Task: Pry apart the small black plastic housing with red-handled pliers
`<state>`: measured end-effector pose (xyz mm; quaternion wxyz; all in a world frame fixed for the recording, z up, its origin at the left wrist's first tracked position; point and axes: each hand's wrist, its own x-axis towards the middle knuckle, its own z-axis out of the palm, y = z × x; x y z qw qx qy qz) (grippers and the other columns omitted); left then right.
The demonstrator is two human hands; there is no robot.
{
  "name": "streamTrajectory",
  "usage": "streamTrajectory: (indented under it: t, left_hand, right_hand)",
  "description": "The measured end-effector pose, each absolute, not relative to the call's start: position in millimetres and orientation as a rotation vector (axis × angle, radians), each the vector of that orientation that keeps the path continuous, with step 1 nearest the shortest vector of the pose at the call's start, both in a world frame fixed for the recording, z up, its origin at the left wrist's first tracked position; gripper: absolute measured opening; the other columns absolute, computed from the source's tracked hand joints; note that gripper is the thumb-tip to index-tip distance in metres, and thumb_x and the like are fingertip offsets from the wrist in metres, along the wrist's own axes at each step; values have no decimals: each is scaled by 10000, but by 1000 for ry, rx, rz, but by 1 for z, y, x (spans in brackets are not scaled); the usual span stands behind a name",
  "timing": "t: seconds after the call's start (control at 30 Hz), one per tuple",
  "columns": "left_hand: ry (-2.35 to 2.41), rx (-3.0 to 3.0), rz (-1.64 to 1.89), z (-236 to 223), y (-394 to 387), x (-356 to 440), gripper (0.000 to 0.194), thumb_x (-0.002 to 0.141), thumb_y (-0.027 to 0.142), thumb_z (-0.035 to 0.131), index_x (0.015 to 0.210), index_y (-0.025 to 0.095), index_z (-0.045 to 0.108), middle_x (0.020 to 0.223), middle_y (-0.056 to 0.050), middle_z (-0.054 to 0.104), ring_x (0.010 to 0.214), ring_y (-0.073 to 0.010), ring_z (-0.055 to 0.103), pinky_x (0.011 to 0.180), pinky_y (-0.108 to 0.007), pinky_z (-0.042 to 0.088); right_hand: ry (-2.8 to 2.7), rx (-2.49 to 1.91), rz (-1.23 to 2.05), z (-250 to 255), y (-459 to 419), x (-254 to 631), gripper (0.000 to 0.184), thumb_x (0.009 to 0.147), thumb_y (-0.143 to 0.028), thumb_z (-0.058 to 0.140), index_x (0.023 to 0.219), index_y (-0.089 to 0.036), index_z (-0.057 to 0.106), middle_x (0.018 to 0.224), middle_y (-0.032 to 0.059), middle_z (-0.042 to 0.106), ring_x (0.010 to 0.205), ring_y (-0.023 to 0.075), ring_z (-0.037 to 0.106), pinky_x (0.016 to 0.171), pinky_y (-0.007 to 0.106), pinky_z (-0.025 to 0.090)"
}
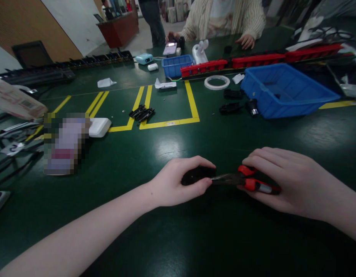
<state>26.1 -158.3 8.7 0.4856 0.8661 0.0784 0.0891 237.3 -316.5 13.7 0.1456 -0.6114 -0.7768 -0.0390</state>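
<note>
My left hand [178, 181] is closed round a small black part [196, 175] that rests on the dark green table [166, 231]. My right hand [281, 177] is wrapped round the red handles of a pair of pliers [247, 180]. The pliers' dark jaws point left and meet the black part between my two hands. Most of the black part is hidden under my left fingers.
A large blue bin [284, 90] stands at the right, a smaller blue bin [176, 65] further back. Red strips [258, 60], a tape roll [216, 82], loose black parts [141, 113] and a white case [99, 127] lie around. Another person's hands [245, 40] rest at the far edge.
</note>
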Motion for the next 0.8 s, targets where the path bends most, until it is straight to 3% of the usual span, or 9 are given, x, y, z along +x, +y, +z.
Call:
streamTrajectory:
  t: [0.57,0.8]
  left_hand:
    - [203,2045,180,8,-157,28,305,913,316,525,1147,130,585,977,-40,664,785,-133,604,677,-232,465]
    - [201,2076,117,9,-157,27,302,899,328,560,1141,149,585,958,-27,669,753,-122,611,650,-221,468]
  right_hand:
    - [-2236,-1815,-64,16,-315,241,157,806,-275,522,949,-215,500,862,71,585,721,216,567,590,377,466]
    - [-2292,-1721,-87,10,-312,245,169,791,-303,557,918,-195,528,809,42,578,663,165,545,547,293,437]
